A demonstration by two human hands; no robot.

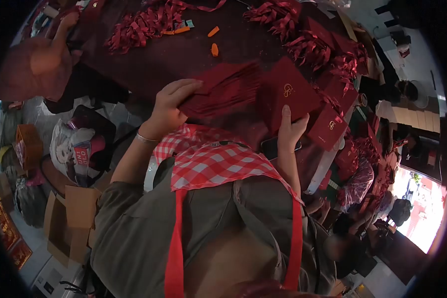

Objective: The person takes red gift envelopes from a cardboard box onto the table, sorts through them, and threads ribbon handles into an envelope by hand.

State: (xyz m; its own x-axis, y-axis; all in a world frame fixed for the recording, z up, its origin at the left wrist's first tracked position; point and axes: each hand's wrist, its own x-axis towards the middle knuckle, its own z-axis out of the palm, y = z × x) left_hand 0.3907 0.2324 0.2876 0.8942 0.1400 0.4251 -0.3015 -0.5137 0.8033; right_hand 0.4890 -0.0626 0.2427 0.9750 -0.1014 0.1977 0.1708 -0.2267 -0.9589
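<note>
My left hand [176, 99] is closed on the near left edge of a fanned stack of thin dark red card pieces [228, 89]. To its right, my right hand [291, 128] grips a flat dark red card piece with a gold emblem [289, 92], thumb on top and the other fingers mostly hidden beneath. The two held things are side by side over the dark red table [149, 67], close together. Another red piece with the same gold emblem [328, 128] lies just right of my right hand. A dark phone-like object [270, 148] is partly hidden behind my right wrist.
Heaps of shiny red ribbon [146, 27] lie at the far left of the table, with more ribbon [308, 47] at the right. An orange-handled tool [214, 49] sits at the back. Another person [39, 67] is at the left. An open cardboard box [67, 223] stands behind on the left.
</note>
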